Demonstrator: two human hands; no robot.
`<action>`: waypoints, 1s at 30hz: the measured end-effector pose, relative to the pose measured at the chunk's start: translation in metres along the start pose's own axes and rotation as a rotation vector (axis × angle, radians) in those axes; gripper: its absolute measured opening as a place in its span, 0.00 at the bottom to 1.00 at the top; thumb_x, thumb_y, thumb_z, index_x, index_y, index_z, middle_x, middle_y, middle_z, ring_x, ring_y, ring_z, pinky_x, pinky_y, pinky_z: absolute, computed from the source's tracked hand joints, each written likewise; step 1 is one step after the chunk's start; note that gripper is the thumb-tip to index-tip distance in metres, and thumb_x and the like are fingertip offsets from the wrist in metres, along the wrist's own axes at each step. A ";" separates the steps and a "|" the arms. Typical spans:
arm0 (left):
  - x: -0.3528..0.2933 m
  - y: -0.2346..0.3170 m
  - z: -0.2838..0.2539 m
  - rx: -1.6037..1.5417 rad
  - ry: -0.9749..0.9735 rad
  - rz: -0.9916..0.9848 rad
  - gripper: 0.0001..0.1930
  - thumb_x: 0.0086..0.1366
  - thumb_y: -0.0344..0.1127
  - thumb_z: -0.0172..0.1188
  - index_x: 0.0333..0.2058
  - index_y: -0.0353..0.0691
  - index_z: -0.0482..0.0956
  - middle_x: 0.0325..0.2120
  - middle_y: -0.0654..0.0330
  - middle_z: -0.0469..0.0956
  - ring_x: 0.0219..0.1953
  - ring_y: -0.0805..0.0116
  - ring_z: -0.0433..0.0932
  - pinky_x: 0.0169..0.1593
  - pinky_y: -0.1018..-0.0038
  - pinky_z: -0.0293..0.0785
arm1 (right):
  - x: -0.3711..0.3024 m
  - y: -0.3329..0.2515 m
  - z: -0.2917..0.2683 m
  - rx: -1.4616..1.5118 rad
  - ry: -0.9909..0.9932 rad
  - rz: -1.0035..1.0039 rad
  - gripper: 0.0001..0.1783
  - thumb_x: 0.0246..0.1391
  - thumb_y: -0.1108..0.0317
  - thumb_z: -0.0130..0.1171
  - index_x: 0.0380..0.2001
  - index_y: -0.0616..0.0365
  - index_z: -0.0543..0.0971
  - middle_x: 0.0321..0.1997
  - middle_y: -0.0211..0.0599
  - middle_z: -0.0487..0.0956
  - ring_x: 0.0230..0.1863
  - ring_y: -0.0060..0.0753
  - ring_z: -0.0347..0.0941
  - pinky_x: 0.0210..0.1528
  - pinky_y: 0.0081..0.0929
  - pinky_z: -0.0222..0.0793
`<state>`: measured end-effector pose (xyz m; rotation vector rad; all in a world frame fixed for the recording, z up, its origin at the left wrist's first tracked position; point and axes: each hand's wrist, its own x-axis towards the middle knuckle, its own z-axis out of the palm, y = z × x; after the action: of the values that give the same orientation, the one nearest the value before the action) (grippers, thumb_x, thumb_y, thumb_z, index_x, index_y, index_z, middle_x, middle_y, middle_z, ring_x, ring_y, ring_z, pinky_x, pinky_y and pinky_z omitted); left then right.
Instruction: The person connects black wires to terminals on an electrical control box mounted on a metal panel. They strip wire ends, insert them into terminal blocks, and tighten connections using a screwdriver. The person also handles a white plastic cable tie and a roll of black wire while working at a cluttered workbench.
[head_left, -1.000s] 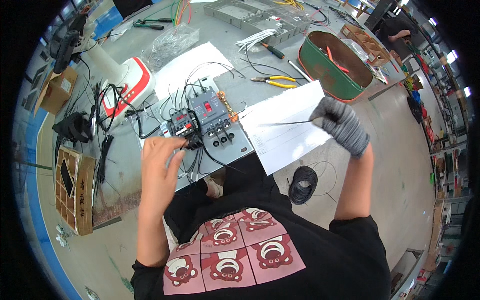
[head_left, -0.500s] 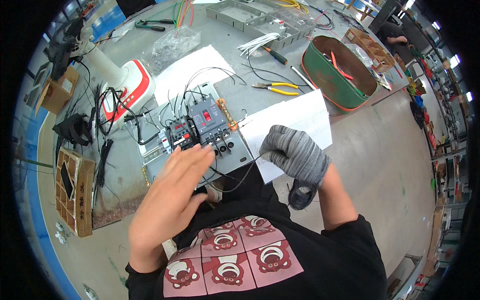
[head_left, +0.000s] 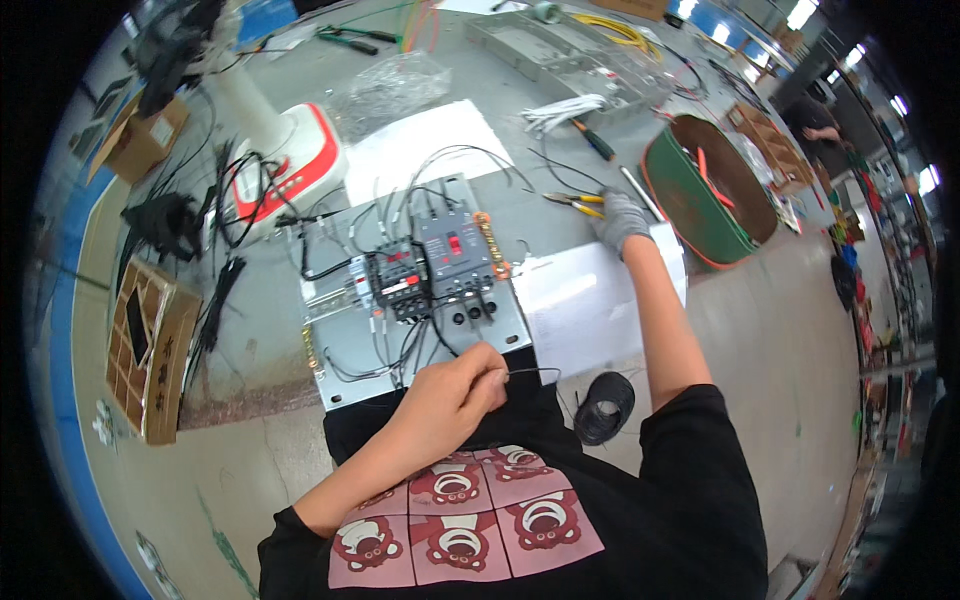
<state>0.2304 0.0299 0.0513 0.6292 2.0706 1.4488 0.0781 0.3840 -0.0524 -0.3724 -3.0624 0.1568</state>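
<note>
My bare left hand (head_left: 455, 400) is closed in a pinch on a thin black wire (head_left: 535, 371), just in front of the metal mounting plate (head_left: 500, 332). The wire's free length extends right toward a black wire coil (head_left: 605, 408) below the table edge. My right hand (head_left: 622, 222), in a grey knitted glove, lies over the handle ends of yellow-handled pliers (head_left: 570, 201); its finger closure is unclear. On the plate sit a dark circuit breaker (head_left: 455, 250) with a red switch and a black contactor (head_left: 400, 275), with several black wires attached.
White paper sheets (head_left: 590, 310) lie beside the plate. A green bin (head_left: 690, 220) holding red-handled tools stands at the right. A red-and-white device base (head_left: 300, 165) is on the left, near a cardboard compartment box (head_left: 150, 350). A screwdriver (head_left: 596, 140) lies farther back.
My right hand has moved away from the wire, forward to the pliers. My left hand has shifted right and now pinches the wire. The view has shifted slightly.
</note>
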 end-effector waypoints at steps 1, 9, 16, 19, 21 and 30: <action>-0.001 -0.003 0.000 -0.043 0.031 0.008 0.04 0.68 0.28 0.46 0.35 0.35 0.69 0.20 0.61 0.71 0.20 0.75 0.69 0.26 0.77 0.65 | 0.009 0.002 0.005 -0.054 -0.177 0.065 0.31 0.42 0.64 0.67 0.51 0.58 0.71 0.50 0.50 0.74 0.54 0.49 0.71 0.57 0.36 0.67; 0.001 -0.033 -0.007 -0.309 0.131 -0.018 0.08 0.68 0.36 0.49 0.33 0.38 0.70 0.25 0.69 0.69 0.25 0.83 0.63 0.28 0.83 0.61 | 0.029 -0.013 -0.001 -0.347 -0.230 -0.156 0.32 0.37 0.64 0.64 0.50 0.61 0.71 0.50 0.50 0.73 0.53 0.49 0.70 0.57 0.34 0.67; 0.013 -0.044 -0.008 -0.581 0.163 -0.088 0.07 0.67 0.37 0.53 0.33 0.40 0.72 0.20 0.72 0.65 0.18 0.87 0.55 0.19 0.85 0.48 | 0.034 0.029 0.017 -0.295 0.016 -0.227 0.21 0.44 0.74 0.59 0.46 0.57 0.74 0.46 0.49 0.74 0.49 0.51 0.71 0.52 0.38 0.67; 0.017 -0.044 -0.008 -0.644 0.182 -0.126 0.07 0.66 0.36 0.54 0.33 0.39 0.73 0.19 0.73 0.65 0.17 0.87 0.54 0.19 0.85 0.48 | 0.028 0.024 -0.008 0.144 0.187 -0.096 0.16 0.50 0.78 0.51 0.44 0.58 0.75 0.44 0.53 0.75 0.44 0.57 0.71 0.47 0.38 0.68; 0.020 -0.044 -0.006 -0.641 0.191 -0.120 0.07 0.66 0.36 0.54 0.33 0.39 0.73 0.18 0.73 0.64 0.17 0.87 0.54 0.19 0.85 0.47 | -0.003 0.020 -0.049 0.372 0.308 -0.101 0.23 0.52 0.78 0.47 0.53 0.57 0.71 0.51 0.49 0.75 0.50 0.47 0.72 0.54 0.33 0.67; 0.038 -0.036 0.007 -0.610 0.180 -0.086 0.06 0.66 0.34 0.54 0.33 0.38 0.73 0.18 0.73 0.62 0.17 0.86 0.52 0.20 0.84 0.47 | -0.222 -0.026 -0.122 2.086 0.154 -0.106 0.45 0.45 0.73 0.57 0.68 0.50 0.52 0.68 0.49 0.58 0.67 0.55 0.57 0.68 0.47 0.54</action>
<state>0.2043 0.0479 0.0090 0.1651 1.6115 2.0095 0.2948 0.3165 0.0629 0.0071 -1.2855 2.4591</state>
